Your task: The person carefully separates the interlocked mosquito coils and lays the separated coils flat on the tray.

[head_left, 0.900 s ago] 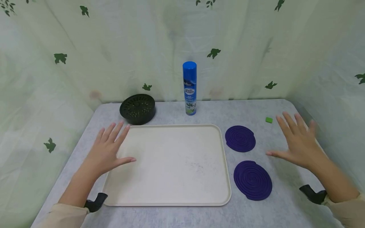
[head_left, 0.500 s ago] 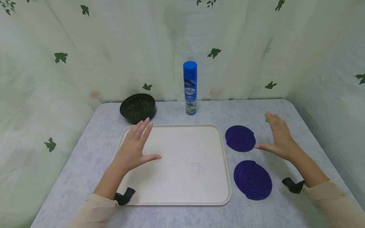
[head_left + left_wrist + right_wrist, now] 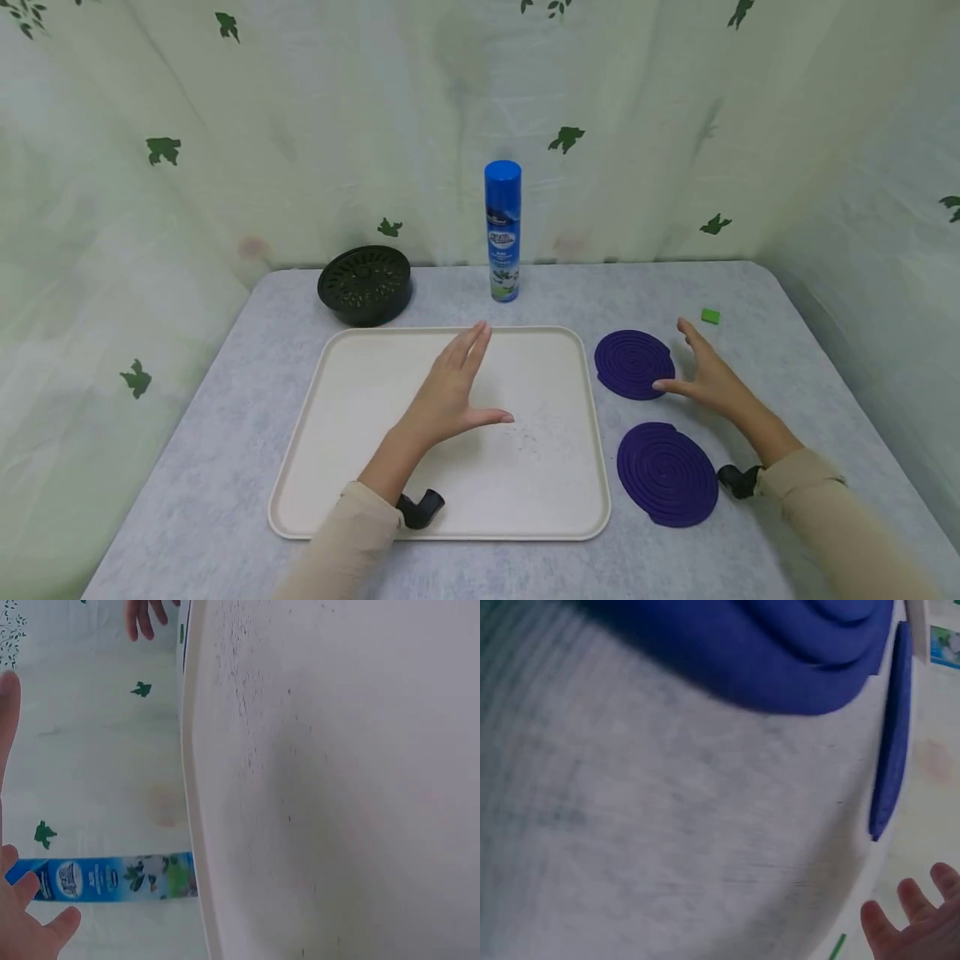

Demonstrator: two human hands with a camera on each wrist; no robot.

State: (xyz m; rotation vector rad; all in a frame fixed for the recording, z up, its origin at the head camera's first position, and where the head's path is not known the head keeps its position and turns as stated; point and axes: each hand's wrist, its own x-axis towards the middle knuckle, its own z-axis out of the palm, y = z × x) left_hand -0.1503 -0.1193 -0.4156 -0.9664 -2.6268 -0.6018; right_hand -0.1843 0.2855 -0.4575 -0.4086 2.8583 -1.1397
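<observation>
My left hand [image 3: 446, 392] hovers over the white tray [image 3: 360, 467], fingers extended and thumb spread, holding nothing. In the left wrist view its fingers [image 3: 26, 889] overlap the blue spray can [image 3: 120, 877] beyond the tray. My right hand [image 3: 705, 375] is nearest the far purple spiral mat [image 3: 632, 364]; its thumb overlaps that mat's right edge in the head view, and nothing is in its grasp. A second purple spiral mat [image 3: 666, 475] lies closer to me, left of my right wrist. The right wrist view shows my right fingers [image 3: 911, 904] past the table edge, with both mats partly in sight.
The blue spray can [image 3: 503, 233] stands upright at the back of the grey table [image 3: 202, 450]. Left of it, behind the tray, sits a dark green perforated round bowl [image 3: 365, 286]. A small green block [image 3: 710, 316] lies at the back right. A leaf-print curtain [image 3: 315, 133] encloses the table's back and sides.
My left hand has swept right, from the tray's left edge to over its middle. My right hand has moved left and slightly nearer, from right of the green block to the far mat's edge.
</observation>
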